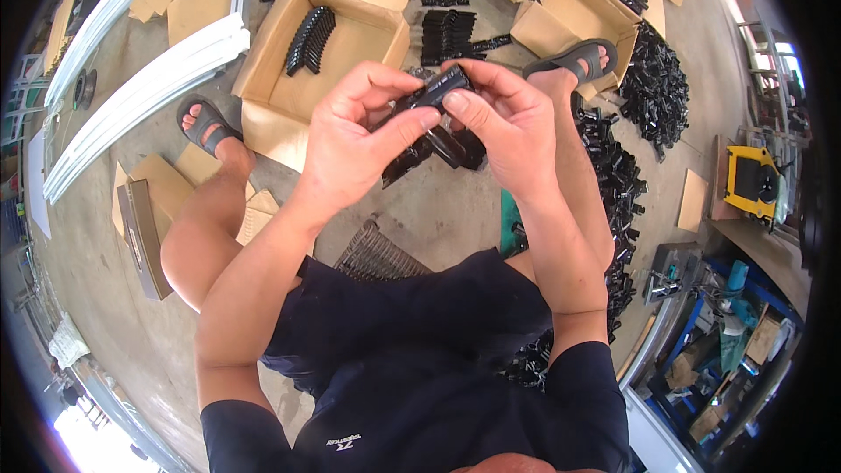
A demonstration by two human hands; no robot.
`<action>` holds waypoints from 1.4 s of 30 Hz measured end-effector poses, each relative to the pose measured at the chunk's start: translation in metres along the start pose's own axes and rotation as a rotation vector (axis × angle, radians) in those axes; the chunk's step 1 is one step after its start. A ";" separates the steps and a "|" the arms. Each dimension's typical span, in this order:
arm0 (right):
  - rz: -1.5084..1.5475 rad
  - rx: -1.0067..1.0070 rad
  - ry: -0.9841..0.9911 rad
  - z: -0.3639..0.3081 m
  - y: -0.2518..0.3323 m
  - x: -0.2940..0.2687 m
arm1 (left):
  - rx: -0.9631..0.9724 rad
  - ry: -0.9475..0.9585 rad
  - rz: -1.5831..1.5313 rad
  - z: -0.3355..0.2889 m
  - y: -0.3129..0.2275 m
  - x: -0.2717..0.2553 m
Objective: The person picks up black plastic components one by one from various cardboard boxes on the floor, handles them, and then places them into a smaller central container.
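Between my two hands is a small glossy black part, shaped like a short tube or clip (445, 88). The fingers and thumb of my left hand (346, 136) close on its left end. My right hand (508, 123) pinches the other end, thumb on top. Just below and behind it, more black parts (447, 147) show, partly hidden by my hands. Left of my hands, an open cardboard box (254, 70) contains a neat curved row of black parts (311, 41). Beyond my fingers, further black parts (447, 35) lie stacked in rows on the floor.
Loose black parts form a pile (653, 96) at the right and a strip (618, 210) beside my right leg. Another open box (604, 31) stands at the far right. White curved strips (149, 105) lie left. A woven ribbed object (377, 254) is between my legs.
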State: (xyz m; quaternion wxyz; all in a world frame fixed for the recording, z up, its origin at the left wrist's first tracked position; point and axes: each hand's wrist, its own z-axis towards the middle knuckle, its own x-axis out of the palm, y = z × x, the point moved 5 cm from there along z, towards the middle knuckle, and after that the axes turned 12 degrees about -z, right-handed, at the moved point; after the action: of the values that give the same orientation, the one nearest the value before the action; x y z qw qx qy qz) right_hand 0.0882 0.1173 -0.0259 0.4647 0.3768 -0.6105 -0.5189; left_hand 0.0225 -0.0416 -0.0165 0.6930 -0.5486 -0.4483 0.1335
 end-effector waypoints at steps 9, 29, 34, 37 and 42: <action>-0.993 -0.124 -0.121 0.066 -0.126 -0.040 | -0.045 -0.188 -0.293 0.007 -0.013 -0.012; -1.717 -0.187 0.362 0.066 -0.329 0.008 | -0.050 -0.443 -0.395 0.000 -0.044 -0.046; -1.380 -0.180 0.224 0.070 -0.223 0.023 | -0.039 -0.446 -0.363 -0.004 -0.038 -0.051; -0.893 -0.082 0.017 0.067 -0.131 0.009 | -0.015 -0.403 -0.286 -0.001 -0.027 -0.049; -0.236 0.157 -0.009 0.036 -0.022 0.008 | 0.039 -0.362 -0.202 -0.003 -0.018 -0.037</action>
State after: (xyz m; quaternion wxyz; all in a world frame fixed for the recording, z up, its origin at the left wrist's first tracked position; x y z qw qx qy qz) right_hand 0.0506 0.1162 -0.0475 0.3669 0.4787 -0.6029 -0.5223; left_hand -0.0019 -0.0750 -0.0179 0.6214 -0.4542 -0.6157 0.1685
